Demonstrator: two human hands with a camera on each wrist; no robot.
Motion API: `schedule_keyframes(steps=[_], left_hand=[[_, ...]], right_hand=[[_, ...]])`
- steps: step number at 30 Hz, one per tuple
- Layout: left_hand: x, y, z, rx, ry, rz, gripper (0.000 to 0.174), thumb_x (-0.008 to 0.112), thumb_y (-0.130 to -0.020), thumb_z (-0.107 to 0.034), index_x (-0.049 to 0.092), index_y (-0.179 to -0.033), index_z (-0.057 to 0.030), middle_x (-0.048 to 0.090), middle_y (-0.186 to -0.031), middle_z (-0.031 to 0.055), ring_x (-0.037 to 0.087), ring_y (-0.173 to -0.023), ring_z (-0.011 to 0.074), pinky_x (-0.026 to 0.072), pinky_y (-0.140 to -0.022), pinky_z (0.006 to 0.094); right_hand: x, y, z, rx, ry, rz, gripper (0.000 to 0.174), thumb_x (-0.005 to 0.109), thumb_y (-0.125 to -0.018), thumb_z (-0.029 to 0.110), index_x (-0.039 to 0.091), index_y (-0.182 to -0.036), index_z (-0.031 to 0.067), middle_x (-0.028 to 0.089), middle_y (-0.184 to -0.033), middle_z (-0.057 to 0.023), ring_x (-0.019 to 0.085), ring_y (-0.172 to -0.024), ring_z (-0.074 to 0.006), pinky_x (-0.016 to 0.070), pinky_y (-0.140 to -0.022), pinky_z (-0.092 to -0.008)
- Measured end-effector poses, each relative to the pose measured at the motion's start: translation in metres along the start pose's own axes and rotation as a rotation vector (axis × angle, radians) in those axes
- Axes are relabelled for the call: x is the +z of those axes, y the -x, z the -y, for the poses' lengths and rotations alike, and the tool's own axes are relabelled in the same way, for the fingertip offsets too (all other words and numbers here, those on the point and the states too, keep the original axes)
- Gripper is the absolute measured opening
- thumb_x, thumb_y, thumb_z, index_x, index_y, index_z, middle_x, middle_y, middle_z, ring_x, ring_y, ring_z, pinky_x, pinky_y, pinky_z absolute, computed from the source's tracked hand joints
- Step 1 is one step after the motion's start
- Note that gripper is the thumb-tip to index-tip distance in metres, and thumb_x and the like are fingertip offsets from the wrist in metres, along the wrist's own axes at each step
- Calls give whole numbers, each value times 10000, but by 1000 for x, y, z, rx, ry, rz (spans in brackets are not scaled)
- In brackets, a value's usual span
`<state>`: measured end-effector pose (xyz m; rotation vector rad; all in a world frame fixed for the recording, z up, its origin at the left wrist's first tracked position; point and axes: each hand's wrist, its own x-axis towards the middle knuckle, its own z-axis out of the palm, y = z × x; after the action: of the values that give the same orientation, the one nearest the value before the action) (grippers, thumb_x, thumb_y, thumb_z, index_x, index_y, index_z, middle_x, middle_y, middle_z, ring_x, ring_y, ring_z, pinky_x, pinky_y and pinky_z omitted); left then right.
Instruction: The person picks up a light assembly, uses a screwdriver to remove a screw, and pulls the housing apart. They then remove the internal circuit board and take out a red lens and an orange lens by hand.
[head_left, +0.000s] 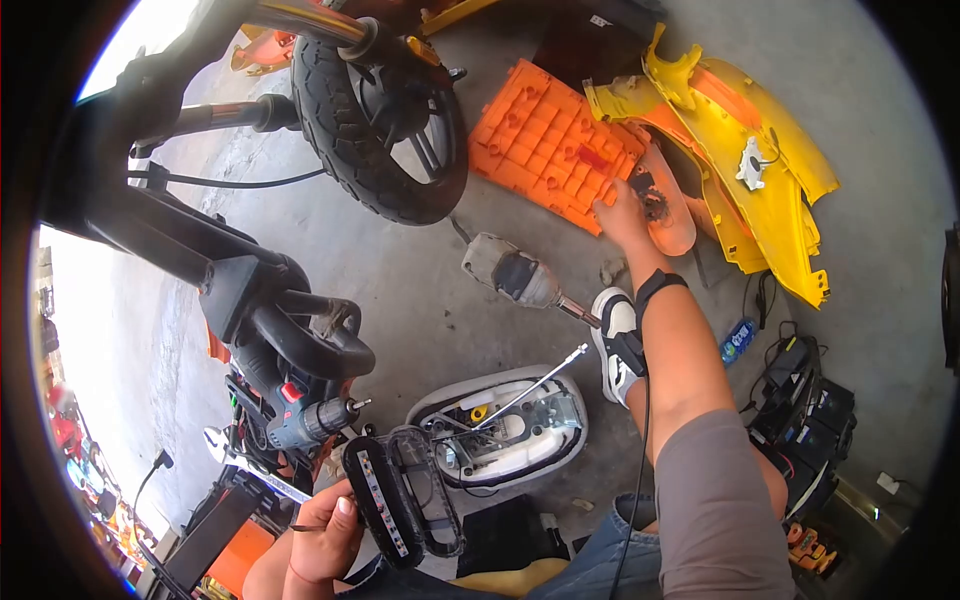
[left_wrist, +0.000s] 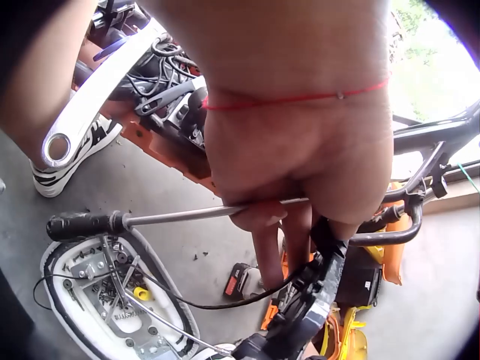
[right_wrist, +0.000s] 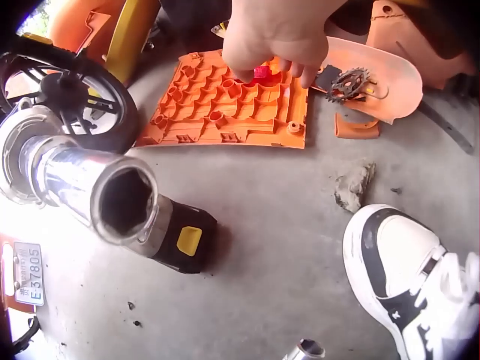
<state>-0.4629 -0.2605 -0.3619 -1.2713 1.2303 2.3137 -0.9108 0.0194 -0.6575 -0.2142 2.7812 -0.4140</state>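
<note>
My left hand (head_left: 325, 535) grips a black LED light (head_left: 380, 505), a clear-windowed frame with a strip of small LEDs. The same hand holds a screwdriver (left_wrist: 180, 217) across its fingers, black handle pointing outward. A cable (left_wrist: 217, 304) trails from the light. Reaching forward, my right hand (head_left: 622, 215) holds the edge of an orange plastic panel (head_left: 545, 135) on the floor, ribbed side up. In the right wrist view its curled fingertips (right_wrist: 298, 72) overlap the panel near a red piece (right_wrist: 262, 73).
An impact wrench (head_left: 510, 272) lies mid-floor. An upturned seat (head_left: 570, 400) holds small hardware under a long metal bar (head_left: 530, 388). A drill (head_left: 305, 420), large wrench (head_left: 265, 473) and bike frame (head_left: 240, 300) are left; yellow body panels (head_left: 800, 200) are right.
</note>
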Motion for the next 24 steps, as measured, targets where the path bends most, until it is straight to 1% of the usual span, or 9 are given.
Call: schedule_keyframes(steps=[2,6,12,14,15,17,21,23,24], left_hand=[[3,-7,-15,-63,-148,-13,489,493,-1028,-376,573,-1238,59,654,-857,29,534,-634,51,406,-568,192],[-4,-16,-16,-50,-162,-44,468,488,-1031,-379,596,-1226,33,596,-737,-31,401,-528,10,282,-486,174],[1,-26,-22,-38,-210,-40,466,496,-1030,-368,599,-1231,40,599,-733,-26,428,-543,18,312,-498,180],[-5,-26,-23,-135,-52,-47,383,517,-1029,-209,550,-1270,87,672,-1058,111,638,-902,146,495,-796,278],[-11,-27,-17,-138,-48,-53,383,517,-1029,-209,550,-1270,87,672,-1058,111,638,-902,146,495,-796,278],[-22,-28,-2,-144,-106,-87,321,529,-1026,-221,606,-1201,37,612,-854,10,530,-647,63,407,-570,224],[-16,-33,-8,-201,-134,-105,306,541,-1021,-231,588,-1218,-3,497,-743,-56,381,-537,23,284,-479,207],[-14,-32,-3,-213,-12,-122,452,492,-1032,-276,524,-1279,102,656,-1160,157,628,-1078,232,479,-951,356],[-15,-31,-1,-222,-14,-130,452,492,-1032,-276,524,-1279,102,656,-1160,157,628,-1078,232,479,-951,356]], right_hand=[[-6,-6,4,72,-37,78,682,609,-875,314,371,-1467,74,410,-1484,-177,396,-1364,-364,382,-1095,-461],[-6,-17,13,91,-30,60,713,630,-866,285,345,-1481,63,374,-1502,-195,401,-1363,-373,373,-1105,-449],[-3,-42,32,83,-8,105,759,633,-876,238,263,-1518,71,265,-1556,-212,382,-1381,-383,369,-1112,-429],[-1,-48,37,112,1,127,779,632,-881,232,232,-1534,90,228,-1574,-206,369,-1391,-381,371,-1113,-428],[-5,-49,43,124,-16,150,787,633,-883,224,218,-1541,108,202,-1583,-203,364,-1395,-383,377,-1109,-428],[-7,-54,50,133,-28,183,796,634,-885,217,203,-1548,126,176,-1592,-200,359,-1398,-384,383,-1105,-428],[5,-61,46,67,-30,177,753,636,-886,193,258,-1536,173,175,-1584,-197,386,-1374,-392,412,-1078,-427],[13,-66,44,53,-20,131,721,641,-882,179,303,-1519,173,223,-1561,-201,430,-1338,-398,430,-1057,-431],[15,-68,41,52,11,72,655,647,-885,167,362,-1474,153,291,-1497,-192,498,-1251,-409,471,-983,-443]])
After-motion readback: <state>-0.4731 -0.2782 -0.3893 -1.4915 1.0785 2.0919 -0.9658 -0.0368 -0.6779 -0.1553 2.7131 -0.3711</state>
